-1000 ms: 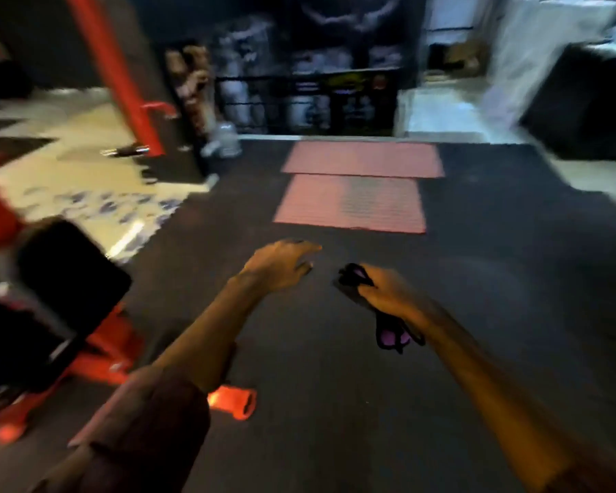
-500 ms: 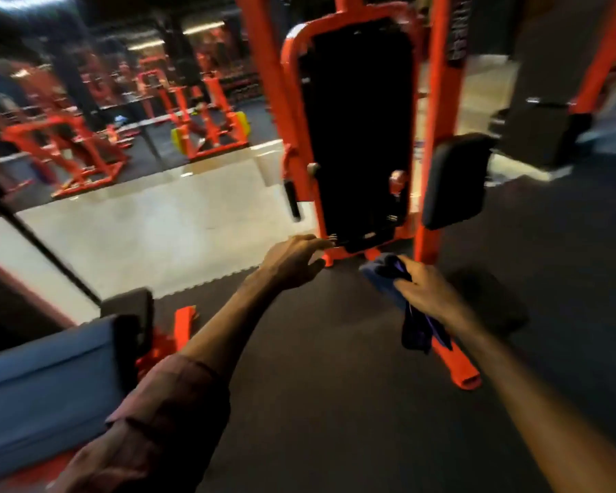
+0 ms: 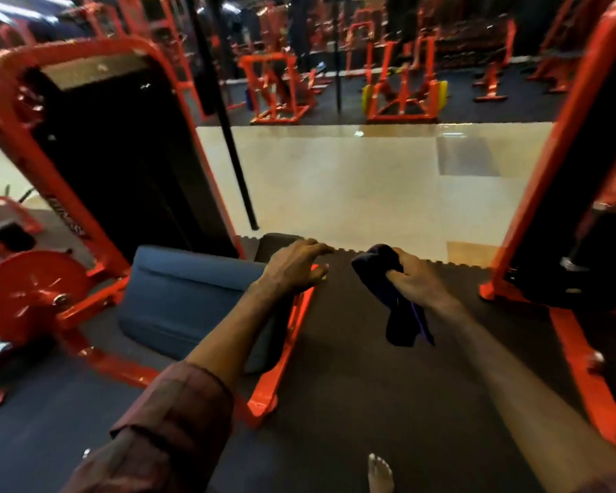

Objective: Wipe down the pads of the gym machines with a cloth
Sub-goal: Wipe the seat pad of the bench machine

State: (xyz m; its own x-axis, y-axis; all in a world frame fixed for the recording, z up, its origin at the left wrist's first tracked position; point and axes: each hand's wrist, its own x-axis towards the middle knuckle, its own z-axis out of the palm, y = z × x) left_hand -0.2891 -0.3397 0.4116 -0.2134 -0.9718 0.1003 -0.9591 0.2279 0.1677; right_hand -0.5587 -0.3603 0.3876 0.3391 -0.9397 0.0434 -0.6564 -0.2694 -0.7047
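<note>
I had turned to the blue seat pad [image 3: 178, 297], right hand [image 3: 415, 279] gripping the cloth [image 3: 399, 307] (left hand [image 3: 292, 268] open), wiping next.

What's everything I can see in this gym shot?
Pad: one, blue-grey, low left, by the left hand.
Machine frames: several, red; nearest at left, another at right edge, more far back.
Weight plate: one, red, far left.
Floor mat: dark, underfoot.
Tiled floor: pale, centre.
Cloth: one, dark blue, hanging from the right hand.
Left hand: fingers spread, holding nothing.
Right hand: grips the cloth.
Foot: one, bare, bottom edge.
</note>
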